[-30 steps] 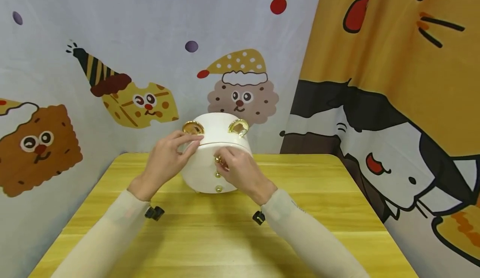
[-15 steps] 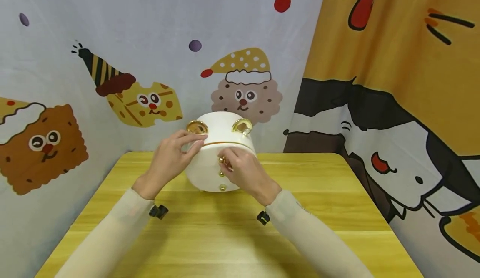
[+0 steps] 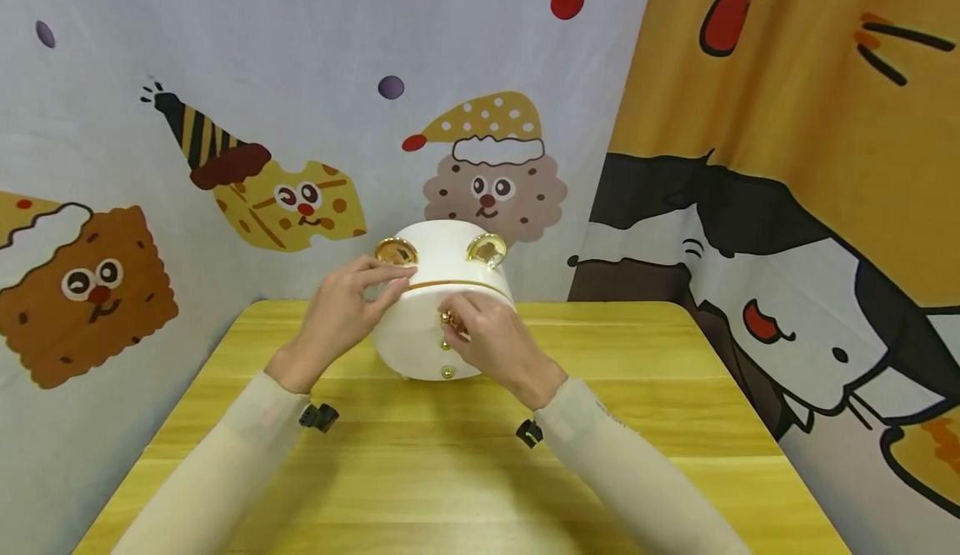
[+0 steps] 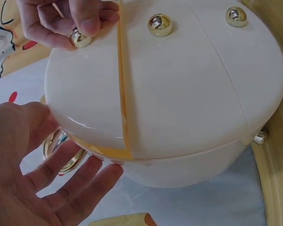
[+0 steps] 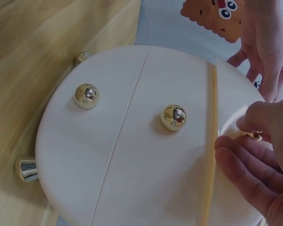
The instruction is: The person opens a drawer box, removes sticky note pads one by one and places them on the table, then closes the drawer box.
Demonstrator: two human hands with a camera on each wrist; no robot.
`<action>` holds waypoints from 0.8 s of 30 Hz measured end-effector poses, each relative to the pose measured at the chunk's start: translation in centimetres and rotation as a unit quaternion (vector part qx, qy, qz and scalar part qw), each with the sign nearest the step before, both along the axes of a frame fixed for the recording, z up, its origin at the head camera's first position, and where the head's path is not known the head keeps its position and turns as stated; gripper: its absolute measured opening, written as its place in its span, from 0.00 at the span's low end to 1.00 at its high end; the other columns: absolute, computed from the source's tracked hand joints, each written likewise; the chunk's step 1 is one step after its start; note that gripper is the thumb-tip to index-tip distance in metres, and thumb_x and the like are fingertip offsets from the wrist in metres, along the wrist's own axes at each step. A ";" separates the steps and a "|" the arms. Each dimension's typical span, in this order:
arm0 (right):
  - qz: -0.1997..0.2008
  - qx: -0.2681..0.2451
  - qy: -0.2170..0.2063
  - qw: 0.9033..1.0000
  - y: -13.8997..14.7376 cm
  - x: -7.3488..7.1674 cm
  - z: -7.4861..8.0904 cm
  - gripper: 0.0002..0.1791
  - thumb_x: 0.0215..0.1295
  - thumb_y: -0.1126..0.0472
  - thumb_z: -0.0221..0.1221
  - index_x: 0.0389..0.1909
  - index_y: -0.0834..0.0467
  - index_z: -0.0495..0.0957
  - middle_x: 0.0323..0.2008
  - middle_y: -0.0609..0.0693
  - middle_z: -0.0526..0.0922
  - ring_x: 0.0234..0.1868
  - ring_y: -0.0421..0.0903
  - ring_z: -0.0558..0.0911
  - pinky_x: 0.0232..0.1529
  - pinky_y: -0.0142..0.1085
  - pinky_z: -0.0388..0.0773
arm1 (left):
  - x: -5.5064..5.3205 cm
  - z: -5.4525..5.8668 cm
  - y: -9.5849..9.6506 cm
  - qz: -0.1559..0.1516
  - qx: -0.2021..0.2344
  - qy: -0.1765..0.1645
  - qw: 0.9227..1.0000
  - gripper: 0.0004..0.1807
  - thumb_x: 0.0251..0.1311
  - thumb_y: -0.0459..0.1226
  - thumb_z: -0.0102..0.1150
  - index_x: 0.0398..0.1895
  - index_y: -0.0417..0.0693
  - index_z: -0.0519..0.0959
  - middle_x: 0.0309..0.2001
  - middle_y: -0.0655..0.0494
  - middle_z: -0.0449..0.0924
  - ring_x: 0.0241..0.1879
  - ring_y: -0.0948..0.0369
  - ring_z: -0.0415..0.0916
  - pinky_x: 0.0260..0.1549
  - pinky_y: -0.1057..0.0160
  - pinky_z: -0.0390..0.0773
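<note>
A white rounded drawer box (image 3: pixel 420 347) stands on the table with gold ring-shaped ears on top. Three round gold knobs run down its front, the middle one (image 5: pixel 173 117) and lowest one (image 5: pixel 87 96) showing in the right wrist view. My right hand (image 3: pixel 498 342) pinches the top knob (image 4: pixel 80 38) between thumb and fingers. The top drawer (image 4: pixel 87 94) stands slightly out, with a yellowish edge (image 4: pixel 123 89) visible along it. My left hand (image 3: pixel 341 309) rests with fairly straight fingers on the box's upper left side, below the left ear (image 3: pixel 396 252).
The yellow wood-grain table (image 3: pixel 420 480) extends around the box. Behind it hangs a pale cloth (image 3: pixel 300 38) printed with cartoon snacks, and an orange patterned curtain (image 3: pixel 810 105) hangs at the right. Short gold feet (image 5: pixel 27 168) hold the box up.
The top drawer has come slightly forward, and a brown gap now shows under the box's upper rim. Both hands keep nearly the same hold. The head view has shifted a little.
</note>
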State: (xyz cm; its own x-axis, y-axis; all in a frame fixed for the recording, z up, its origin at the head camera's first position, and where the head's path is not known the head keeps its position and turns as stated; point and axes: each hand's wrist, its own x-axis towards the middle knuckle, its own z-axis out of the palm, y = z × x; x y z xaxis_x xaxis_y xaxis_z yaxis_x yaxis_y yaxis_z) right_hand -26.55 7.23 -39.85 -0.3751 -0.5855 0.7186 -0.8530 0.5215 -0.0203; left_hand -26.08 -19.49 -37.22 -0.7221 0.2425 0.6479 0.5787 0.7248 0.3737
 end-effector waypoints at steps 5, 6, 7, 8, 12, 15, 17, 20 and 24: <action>-0.001 0.006 0.001 1.000 -0.1 -0.1 0.1 0.13 0.70 0.68 0.80 0.49 0.58 0.86 0.38 0.48 0.90 0.36 0.41 0.89 0.40 0.28 0.88 | -0.1 0.2 -0.3 0.001 0.004 -0.004 1.000 0.13 0.81 0.39 0.75 0.62 0.54 0.96 0.51 0.49 0.93 0.33 0.56 0.82 0.26 0.63 0.74; -0.001 0.006 0.000 1.000 -0.1 -0.1 0.1 0.13 0.70 0.68 0.80 0.49 0.58 0.87 0.38 0.48 0.90 0.37 0.41 0.89 0.40 0.28 0.88 | -0.1 0.1 -0.3 -0.001 0.004 -0.005 1.000 0.13 0.81 0.39 0.75 0.62 0.54 0.96 0.52 0.49 0.93 0.33 0.55 0.83 0.26 0.63 0.74; -0.002 0.007 0.000 1.000 -0.1 0.0 0.1 0.13 0.70 0.68 0.79 0.49 0.58 0.87 0.38 0.48 0.90 0.37 0.41 0.89 0.40 0.28 0.88 | -0.1 0.1 -0.3 -0.003 0.004 -0.005 1.000 0.13 0.81 0.39 0.75 0.62 0.54 0.96 0.52 0.48 0.94 0.34 0.55 0.84 0.27 0.63 0.75; -0.003 0.008 0.000 1.000 -0.1 0.0 0.1 0.13 0.70 0.68 0.79 0.49 0.58 0.87 0.38 0.48 0.90 0.37 0.41 0.89 0.40 0.28 0.88 | -0.2 0.1 -0.3 -0.004 0.004 -0.006 1.000 0.13 0.81 0.39 0.75 0.62 0.54 0.96 0.52 0.48 0.94 0.35 0.54 0.84 0.27 0.63 0.75; -0.007 0.012 0.001 1.000 0.1 0.2 0.1 0.13 0.71 0.67 0.79 0.49 0.58 0.86 0.39 0.48 0.90 0.37 0.40 0.89 0.39 0.28 0.88 | -0.2 0.2 -0.2 -0.005 0.003 -0.008 1.000 0.13 0.81 0.39 0.75 0.62 0.54 0.96 0.53 0.48 0.94 0.36 0.53 0.86 0.29 0.61 0.77; -0.009 0.014 0.003 1.000 0.1 0.3 0.3 0.13 0.71 0.67 0.79 0.49 0.58 0.86 0.39 0.48 0.90 0.37 0.41 0.89 0.39 0.28 0.88 | -0.2 0.4 -0.1 -0.003 0.004 -0.011 1.000 0.13 0.81 0.40 0.75 0.63 0.54 0.96 0.53 0.48 0.94 0.36 0.52 0.86 0.29 0.60 0.77; -0.009 0.015 0.004 1.000 0.2 0.4 0.4 0.13 0.71 0.67 0.80 0.49 0.58 0.86 0.38 0.49 0.90 0.36 0.41 0.88 0.39 0.29 0.88 | -0.2 0.6 -0.1 -0.003 0.003 -0.014 1.000 0.14 0.81 0.40 0.75 0.63 0.55 0.96 0.54 0.48 0.94 0.36 0.52 0.85 0.30 0.60 0.78; -0.009 0.017 0.005 1.000 0.2 0.5 0.5 0.13 0.71 0.67 0.79 0.50 0.58 0.86 0.38 0.49 0.90 0.37 0.41 0.89 0.40 0.29 0.88 | -0.2 0.7 -0.1 -0.002 0.001 -0.020 1.000 0.14 0.81 0.41 0.75 0.64 0.55 0.96 0.54 0.48 0.94 0.35 0.52 0.85 0.29 0.60 0.77; -0.008 0.021 0.003 1.000 0.3 0.8 0.3 0.13 0.72 0.66 0.79 0.50 0.58 0.86 0.39 0.48 0.90 0.37 0.41 0.89 0.40 0.28 0.88 | 0.0 0.5 -0.1 0.001 0.002 -0.029 1.000 0.14 0.81 0.41 0.75 0.64 0.55 0.96 0.55 0.48 0.94 0.39 0.50 0.89 0.31 0.58 0.79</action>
State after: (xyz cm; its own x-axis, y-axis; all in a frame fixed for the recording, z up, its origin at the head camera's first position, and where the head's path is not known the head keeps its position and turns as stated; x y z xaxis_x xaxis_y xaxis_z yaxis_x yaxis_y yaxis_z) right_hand -25.73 7.50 -39.55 -0.3803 -0.6092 0.6958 -0.8449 0.5349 0.0066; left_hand -26.07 -19.60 -36.68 -0.7588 0.2392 0.6058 0.5550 0.7243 0.4092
